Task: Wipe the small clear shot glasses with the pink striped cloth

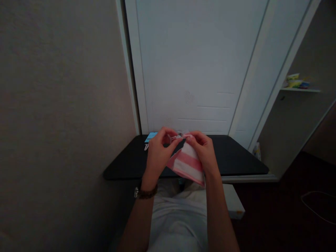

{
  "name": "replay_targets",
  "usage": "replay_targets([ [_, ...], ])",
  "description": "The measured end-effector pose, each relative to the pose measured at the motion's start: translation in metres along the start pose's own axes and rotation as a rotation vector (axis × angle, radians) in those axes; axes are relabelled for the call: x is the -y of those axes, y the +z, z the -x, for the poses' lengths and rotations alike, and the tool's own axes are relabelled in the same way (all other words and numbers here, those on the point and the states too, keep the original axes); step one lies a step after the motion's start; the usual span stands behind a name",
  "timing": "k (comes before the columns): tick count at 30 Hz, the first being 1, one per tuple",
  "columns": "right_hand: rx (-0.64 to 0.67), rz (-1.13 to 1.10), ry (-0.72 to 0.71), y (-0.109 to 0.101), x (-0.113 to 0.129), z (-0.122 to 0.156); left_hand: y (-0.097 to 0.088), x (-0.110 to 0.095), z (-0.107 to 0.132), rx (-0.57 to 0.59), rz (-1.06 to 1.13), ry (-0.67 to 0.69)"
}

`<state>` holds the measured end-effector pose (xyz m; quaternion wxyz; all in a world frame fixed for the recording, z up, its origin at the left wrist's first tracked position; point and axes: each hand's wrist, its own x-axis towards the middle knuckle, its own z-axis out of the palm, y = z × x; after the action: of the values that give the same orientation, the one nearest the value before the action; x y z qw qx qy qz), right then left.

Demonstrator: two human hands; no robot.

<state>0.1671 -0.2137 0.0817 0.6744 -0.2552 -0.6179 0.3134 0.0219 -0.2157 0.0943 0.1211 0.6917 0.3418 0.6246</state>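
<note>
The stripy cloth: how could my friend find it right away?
Look below the big white panel for the black table. Seen against it, the person's right hand pinches the stripy cloth by its top. Broad pink and white bands set it apart from the plain black behind.

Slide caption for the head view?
Right hand pinches a striped pink-and-white cloth, left hand a small item at its top, above a black table.
</note>
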Motion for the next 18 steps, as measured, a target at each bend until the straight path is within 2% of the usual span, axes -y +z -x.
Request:
replay_targets([
  [4,0.001,0.013,-0.052,0.0025,0.0035,0.0003,-0.0002,-0.0041,0.0011,-0.069,0.006,-0.002],
  [12,-0.024,0.054,-0.078,0.0061,0.0045,0.0019,-0.0003,-0.0057,0.0006,-0.068,0.214,-0.097],
  [15,-0.050,0.059,-0.092,0.0067,0.0066,0.0028,-0.0010,-0.0069,0.0008,-0.071,0.224,-0.115],
  [18,-0.019,0.051,-0.065,0.0063,0.0077,0.0036,-0.0014,-0.0057,0.0013,-0.083,0.197,-0.119],
])
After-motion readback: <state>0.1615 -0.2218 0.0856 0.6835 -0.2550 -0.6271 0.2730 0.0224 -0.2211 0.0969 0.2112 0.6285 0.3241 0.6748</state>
